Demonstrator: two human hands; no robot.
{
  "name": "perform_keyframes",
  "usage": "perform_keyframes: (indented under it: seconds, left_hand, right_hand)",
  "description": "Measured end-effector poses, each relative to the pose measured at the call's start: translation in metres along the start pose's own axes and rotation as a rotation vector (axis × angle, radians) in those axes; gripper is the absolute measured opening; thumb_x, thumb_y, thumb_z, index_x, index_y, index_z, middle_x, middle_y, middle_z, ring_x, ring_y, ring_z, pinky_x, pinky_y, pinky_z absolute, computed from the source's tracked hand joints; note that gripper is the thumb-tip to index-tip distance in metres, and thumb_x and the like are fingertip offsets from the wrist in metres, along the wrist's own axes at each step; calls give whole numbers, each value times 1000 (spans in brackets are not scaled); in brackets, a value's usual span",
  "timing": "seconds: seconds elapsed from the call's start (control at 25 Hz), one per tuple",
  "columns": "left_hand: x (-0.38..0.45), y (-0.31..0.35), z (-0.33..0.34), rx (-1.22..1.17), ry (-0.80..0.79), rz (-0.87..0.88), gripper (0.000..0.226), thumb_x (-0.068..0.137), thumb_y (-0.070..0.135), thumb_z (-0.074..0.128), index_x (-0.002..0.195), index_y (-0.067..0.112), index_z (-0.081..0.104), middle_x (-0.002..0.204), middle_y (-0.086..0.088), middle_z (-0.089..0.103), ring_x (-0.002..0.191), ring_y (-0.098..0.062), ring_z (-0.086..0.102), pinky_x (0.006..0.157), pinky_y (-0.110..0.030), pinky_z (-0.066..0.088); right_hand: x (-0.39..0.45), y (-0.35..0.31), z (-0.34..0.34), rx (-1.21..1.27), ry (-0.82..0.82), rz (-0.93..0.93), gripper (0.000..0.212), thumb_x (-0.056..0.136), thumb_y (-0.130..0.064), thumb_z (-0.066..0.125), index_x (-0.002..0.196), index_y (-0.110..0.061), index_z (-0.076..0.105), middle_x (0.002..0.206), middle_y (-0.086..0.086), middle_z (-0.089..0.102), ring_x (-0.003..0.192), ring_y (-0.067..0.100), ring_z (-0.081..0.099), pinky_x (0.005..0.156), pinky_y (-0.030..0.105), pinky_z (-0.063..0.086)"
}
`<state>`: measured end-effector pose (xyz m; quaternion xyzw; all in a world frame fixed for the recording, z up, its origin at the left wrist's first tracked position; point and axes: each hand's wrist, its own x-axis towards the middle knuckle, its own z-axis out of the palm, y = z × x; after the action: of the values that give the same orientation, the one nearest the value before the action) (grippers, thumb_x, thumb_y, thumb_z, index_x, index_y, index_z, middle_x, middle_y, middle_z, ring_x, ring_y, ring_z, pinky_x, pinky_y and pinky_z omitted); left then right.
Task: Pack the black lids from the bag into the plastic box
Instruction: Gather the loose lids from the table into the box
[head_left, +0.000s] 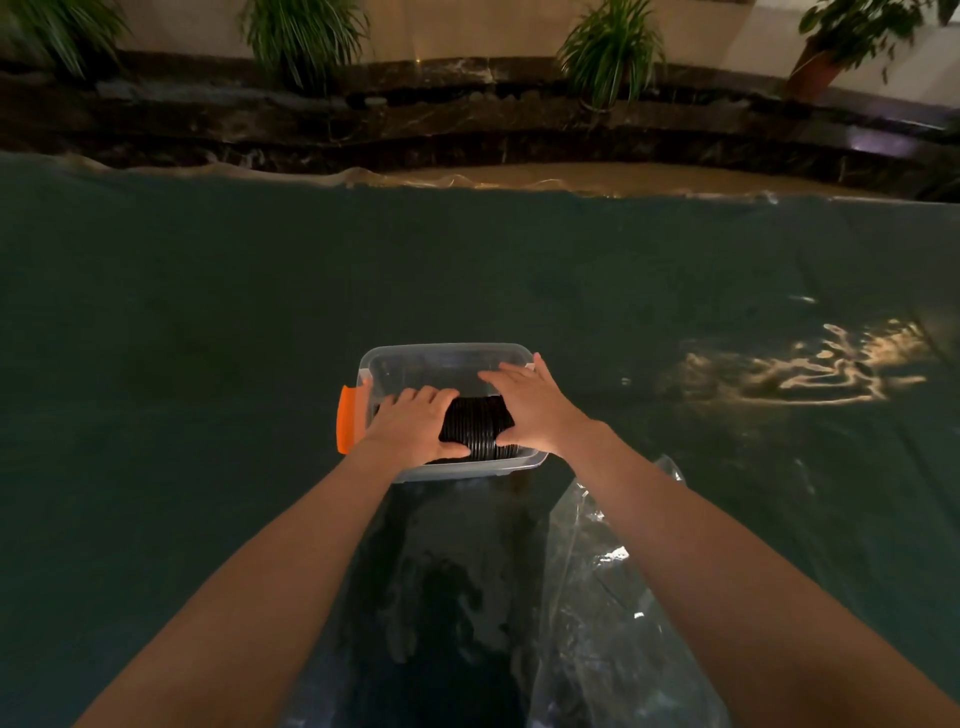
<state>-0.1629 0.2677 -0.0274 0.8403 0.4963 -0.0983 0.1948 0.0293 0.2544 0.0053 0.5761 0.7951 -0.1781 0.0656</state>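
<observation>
Now I'm clamping the lids (480, 426) endwise between my left hand (415, 423) and right hand (530, 410) in the box (447, 358) (a light, slippery row, likely to buckle).

Dark green cloth (208, 312) covers surface; clear plastic box (447, 358) on it; clear bag (597, 597) nearer.

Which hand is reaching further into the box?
The right hand: its fingers stretch past the black lids toward the box's far side; the left hand stays nearer.
</observation>
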Motion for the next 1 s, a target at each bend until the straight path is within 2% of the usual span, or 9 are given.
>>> perform_keyframes:
  seconds: [0.08, 0.16, 0.24, 0.4, 0.52, 0.64, 0.8, 0.88, 1.0]
  left_hand:
    - [-1, 3, -2, 2, -5, 11, 79, 81, 64, 54, 143, 23, 29, 140, -6, 46, 127, -28, 44, 108, -50, 35]
    - [-3, 4, -4, -2, 10, 16, 76, 84, 63, 51, 144, 21, 30, 141, -7, 46, 128, -27, 44, 109, -50, 34]
    - [-7, 7, -5, -46, 56, 10, 66, 88, 58, 48, 141, 20, 35, 138, -6, 49, 126, -24, 46, 109, -48, 36]
    - [-21, 21, -8, -187, 203, -42, 42, 96, 45, 43, 128, 19, 51, 129, -4, 56, 118, -20, 52, 103, -42, 43]
    - [-44, 42, 0, -237, 289, -97, 37, 95, 40, 44, 124, 19, 54, 127, -4, 59, 120, -20, 52, 107, -43, 39]
    - [-81, 77, 15, -249, 402, -105, 37, 93, 31, 51, 127, 18, 54, 135, -4, 55, 131, -21, 45, 116, -47, 27]
    - [-119, 124, 20, -301, 528, -91, 31, 89, 20, 58, 120, 18, 61, 132, 0, 56, 127, -19, 47, 113, -40, 27]
    - [-125, 138, 17, -357, 494, -27, 29, 90, 20, 57, 118, 19, 61, 129, 2, 57, 123, -16, 49, 110, -38, 36]
    - [-122, 146, 3, -441, 423, 40, 28, 92, 20, 54, 120, 20, 58, 127, 4, 57, 119, -11, 50, 106, -33, 40]
  right_hand:
    - [-6, 1, -5, 350, 103, 55, 64, 81, -13, 72, 139, -17, 46, 140, 2, 54, 137, 21, 39, 121, 43, 11]
    - [-15, 5, -12, 653, 195, 135, 45, 84, -4, 65, 127, -15, 58, 126, -1, 65, 124, 17, 54, 113, 33, 32]
    - [-31, 13, -20, 801, 285, 190, 32, 84, -3, 63, 113, -17, 66, 112, -1, 72, 111, 13, 63, 103, 30, 43]
    - [-84, 60, -13, 594, 328, 455, 23, 89, -15, 60, 110, -21, 68, 112, -2, 71, 107, 15, 65, 95, 25, 47]
    - [-130, 94, 3, 419, 138, 740, 44, 88, -40, 57, 129, -25, 55, 124, 8, 61, 114, 30, 58, 97, 41, 48]
    - [-160, 102, 27, 563, 16, 898, 58, 87, -48, 57, 137, -20, 45, 119, 14, 63, 107, 33, 63, 91, 42, 51]
    - [-183, 93, 35, 804, 280, 888, 19, 93, -22, 51, 107, -21, 64, 89, 6, 74, 79, 22, 72, 73, 43, 60]
    - [-197, 81, 24, 932, 336, 832, 20, 93, -11, 49, 102, -22, 63, 86, 2, 72, 75, 15, 72, 65, 37, 60]
    - [-219, 67, 10, 965, 379, 711, 15, 95, -13, 52, 98, -25, 62, 89, 1, 68, 73, 16, 66, 54, 29, 53]
